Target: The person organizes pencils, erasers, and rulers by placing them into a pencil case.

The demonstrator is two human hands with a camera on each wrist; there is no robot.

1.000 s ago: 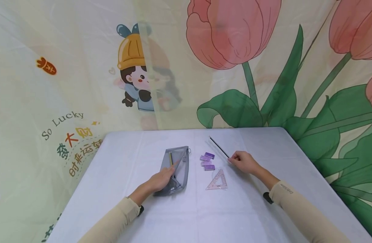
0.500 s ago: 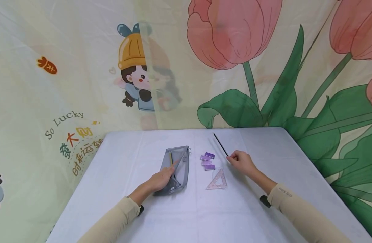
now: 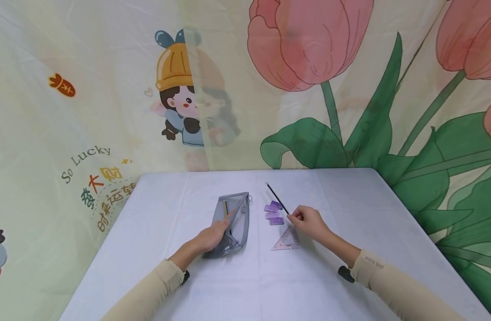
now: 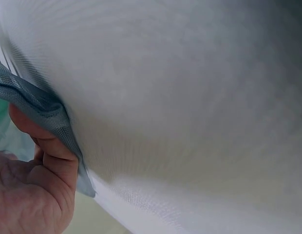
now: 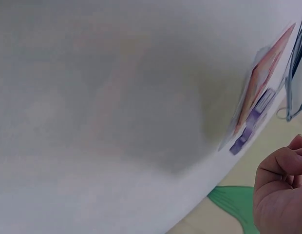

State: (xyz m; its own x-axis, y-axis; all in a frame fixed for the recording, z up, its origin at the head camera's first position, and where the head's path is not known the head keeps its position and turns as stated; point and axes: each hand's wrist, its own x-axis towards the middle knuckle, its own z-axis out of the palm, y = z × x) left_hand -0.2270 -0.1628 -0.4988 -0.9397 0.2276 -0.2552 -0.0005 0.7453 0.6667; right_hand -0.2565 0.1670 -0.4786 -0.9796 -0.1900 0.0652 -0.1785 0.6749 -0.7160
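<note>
The head view shows a black pencil (image 3: 275, 195) in the right hand (image 3: 311, 224), its thumb and fingers pinching the near end while the far end, with a pale tip, points away and toward the left. It slants close by the purple blocks; whether it touches them I cannot tell.

The left hand (image 3: 212, 236) grasps a grey see-through pencil case (image 3: 240, 223), the index finger reaching forward along it. In the left wrist view the hand is bent around the mesh edge. Inside the case, a slim stick with yellow and dark stripes shows through the mesh, and a small ring hangs at the far right corner.

Between the case and the right hand lie four small purple blocks (image 3: 276, 221) in a loose, uneven row. Just nearer the person lies a clear pinkish set square (image 3: 285, 246), its upper corner partly covered by the right hand.

All of these are on a counter (image 3: 157, 232) covered with white cloth. Both arms wear beige sleeves (image 3: 394, 280), with a dark piece under each wrist. Behind the counter hangs a pale curtain (image 3: 237, 102) printed with pink tulips, green leaves, a cartoon figure in a yellow hat and the words "So Lucky".
</note>
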